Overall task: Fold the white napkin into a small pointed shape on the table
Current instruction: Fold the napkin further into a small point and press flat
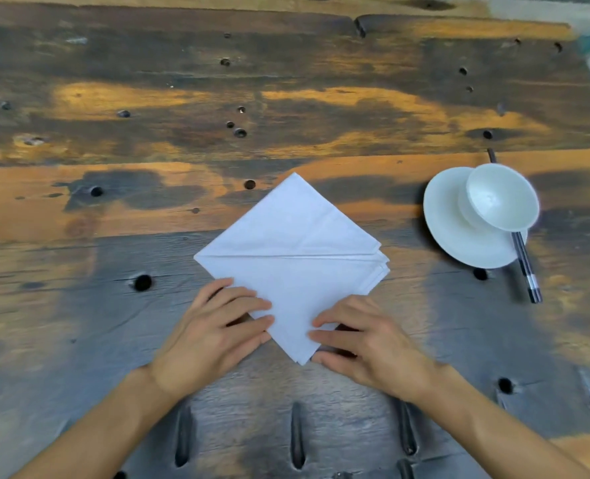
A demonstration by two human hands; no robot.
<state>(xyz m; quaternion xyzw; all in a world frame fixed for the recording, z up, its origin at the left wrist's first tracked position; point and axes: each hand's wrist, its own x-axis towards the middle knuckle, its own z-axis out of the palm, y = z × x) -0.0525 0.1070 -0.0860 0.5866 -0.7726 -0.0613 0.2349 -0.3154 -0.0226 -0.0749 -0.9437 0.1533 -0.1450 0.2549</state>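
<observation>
The white napkin (291,257) lies flat on the wooden table (182,115) as a diamond, one corner pointing away from me and one toward me. A straight crease runs across its middle, and layered edges show at its right corner. My left hand (214,335) rests on the napkin's lower left edge, fingers spread and pressing down. On the lower right edge, my right hand (366,344) has its fingertips on the cloth, with the thumb at the near corner. Neither hand lifts the napkin.
A white saucer (452,236) with a small white bowl (502,197) on it stands to the right of the napkin. Dark chopsticks (526,267) lie under the saucer's right side. The tabletop has knot holes and dark slots along its near edge.
</observation>
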